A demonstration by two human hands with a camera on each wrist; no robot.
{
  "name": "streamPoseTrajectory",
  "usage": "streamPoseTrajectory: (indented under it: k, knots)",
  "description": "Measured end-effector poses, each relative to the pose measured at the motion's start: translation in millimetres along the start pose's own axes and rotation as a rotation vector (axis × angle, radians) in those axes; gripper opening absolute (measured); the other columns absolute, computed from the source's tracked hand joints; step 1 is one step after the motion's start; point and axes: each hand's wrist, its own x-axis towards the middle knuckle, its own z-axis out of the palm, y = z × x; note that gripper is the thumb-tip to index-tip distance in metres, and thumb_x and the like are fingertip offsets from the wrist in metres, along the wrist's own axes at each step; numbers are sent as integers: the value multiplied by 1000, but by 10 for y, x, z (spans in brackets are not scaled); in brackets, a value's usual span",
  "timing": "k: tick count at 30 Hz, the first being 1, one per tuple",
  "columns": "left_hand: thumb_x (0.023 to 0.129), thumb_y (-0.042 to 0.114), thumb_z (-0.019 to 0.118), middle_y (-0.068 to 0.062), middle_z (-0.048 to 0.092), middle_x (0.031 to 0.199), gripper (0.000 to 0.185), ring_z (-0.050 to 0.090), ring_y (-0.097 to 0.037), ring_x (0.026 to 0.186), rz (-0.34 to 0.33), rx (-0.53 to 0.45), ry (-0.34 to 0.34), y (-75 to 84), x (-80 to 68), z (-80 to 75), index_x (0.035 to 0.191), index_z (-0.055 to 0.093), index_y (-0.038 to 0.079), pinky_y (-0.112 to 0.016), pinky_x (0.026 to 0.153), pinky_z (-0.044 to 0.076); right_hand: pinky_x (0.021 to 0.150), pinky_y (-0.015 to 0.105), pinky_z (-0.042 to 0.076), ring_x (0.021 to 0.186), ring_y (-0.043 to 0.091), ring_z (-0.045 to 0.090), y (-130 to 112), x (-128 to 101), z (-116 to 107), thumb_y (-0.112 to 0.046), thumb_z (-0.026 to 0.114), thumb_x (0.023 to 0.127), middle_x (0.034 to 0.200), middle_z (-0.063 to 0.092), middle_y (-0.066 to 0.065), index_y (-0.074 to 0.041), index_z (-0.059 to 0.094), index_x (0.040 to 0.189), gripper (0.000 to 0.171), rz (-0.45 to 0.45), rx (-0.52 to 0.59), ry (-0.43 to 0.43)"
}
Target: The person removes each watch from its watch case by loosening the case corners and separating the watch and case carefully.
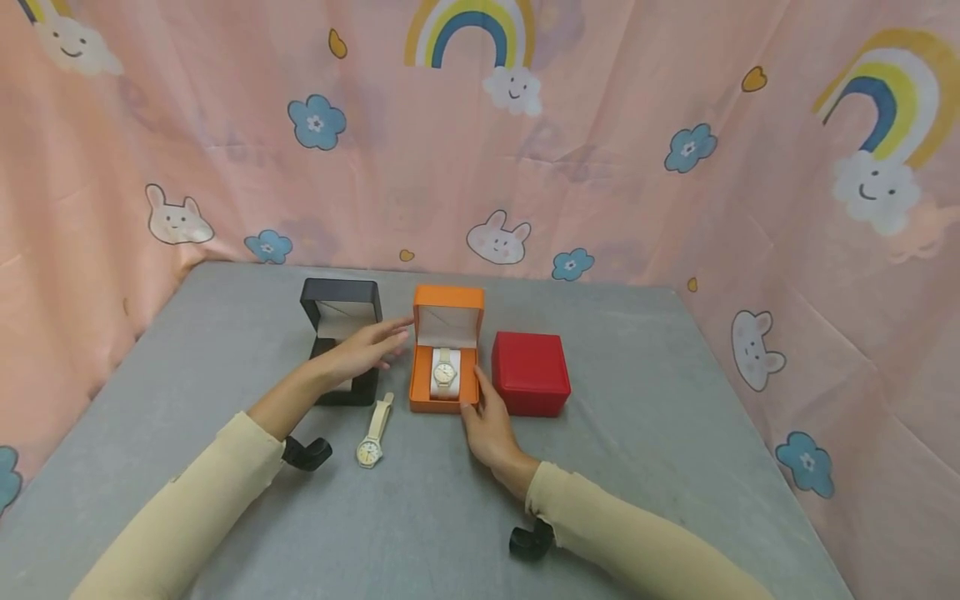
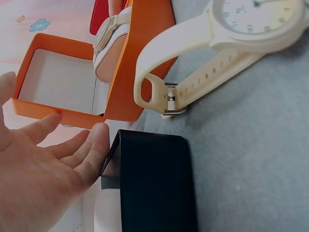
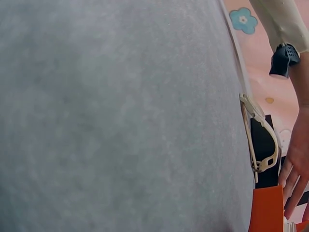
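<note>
Two bare hands at an orange box (image 1: pixel 435 407) on a grey table (image 1: pixel 637 467), as I see them from across the room. The box stands with its lid (image 1: pixel 448 295) raised; inside, a cream boxed watch (image 1: pixel 445 373) sits strapped around a white cushion (image 1: pixel 436 390), dial upward. The right hand (image 1: pixel 491 429) rests against the box's right front corner, thumb and forefinger apart and extended; its other fingers are largely hidden. The left hand (image 1: pixel 360 350) reaches across the dark box (image 1: pixel 341 290), fingers straight and slightly spread, grasping nothing; its fingertips lie at the lid's left edge, though I cannot tell whether they touch. The dark box, just left of the orange one, also has its lid up. Before them lies a cream loose watch (image 1: pixel 375 435), strap buckled. To the right stands a closed red box (image 1: pixel 531 371).
</note>
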Motion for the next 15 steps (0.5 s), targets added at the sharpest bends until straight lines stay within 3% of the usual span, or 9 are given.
streamPoseTrajectory:
  k: [8,15]
  knots:
    - [109,39,41,-20,32,164,58,39,-41,147,38,50,27,4,-93,23,159,31,11,-55,110,45,125,50,22,158,32,16,-4,0,6,1,45,103,169,20,16,-5,22,161,63,-15,3,0]
    - [108,33,49,-18,48,154,53,44,-39,144,118,41,101,77,-92,124,153,43,6,-59,112,42,125,51,25,157,32,18,2,6,3,0,46,103,169,21,16,-4,22,161,63,-29,-17,1]
